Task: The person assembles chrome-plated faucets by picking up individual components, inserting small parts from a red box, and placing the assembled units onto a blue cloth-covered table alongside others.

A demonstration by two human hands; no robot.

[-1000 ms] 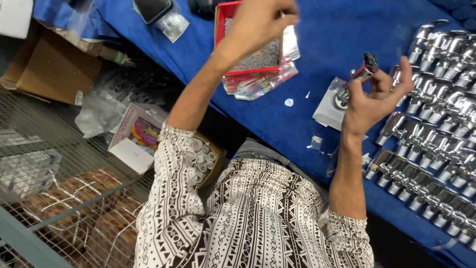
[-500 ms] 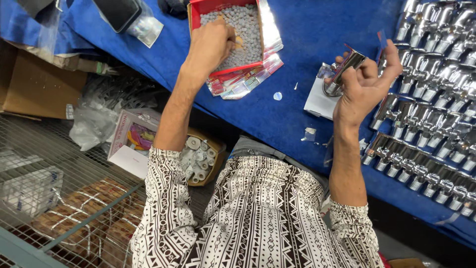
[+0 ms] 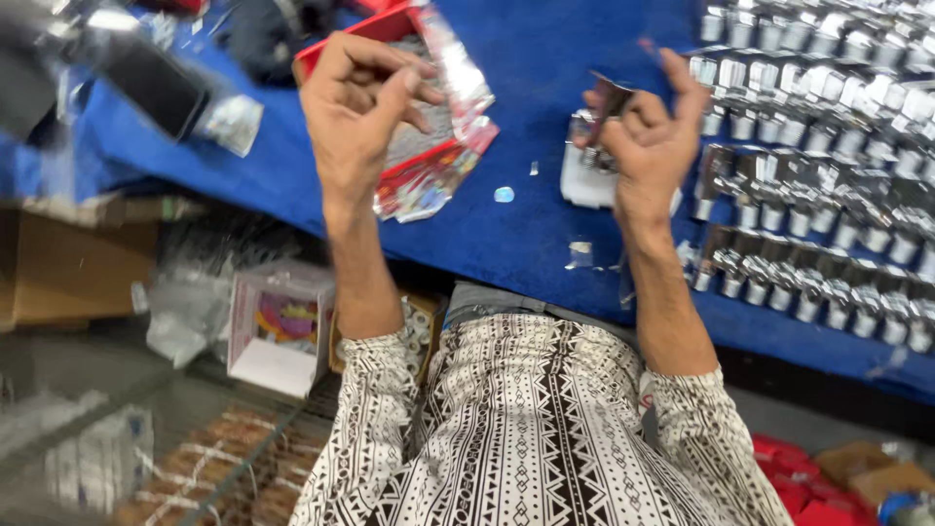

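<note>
Lifted left hand [image 3: 365,102] now hovers above red tray [image 3: 429,156].

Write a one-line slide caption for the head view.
Left hand pinched above a red tray, right hand holding a small metal part, beside rows of shiny metal parts on blue cloth.

A blue cloth [image 3: 526,205] covers the worktable. Rows of shiny metal parts [image 3: 828,185] crowd its right side. Left of the cloth's edge sits a brown cardboard box [image 3: 58,268], with a wire shelf [image 3: 127,438] below it.
</note>
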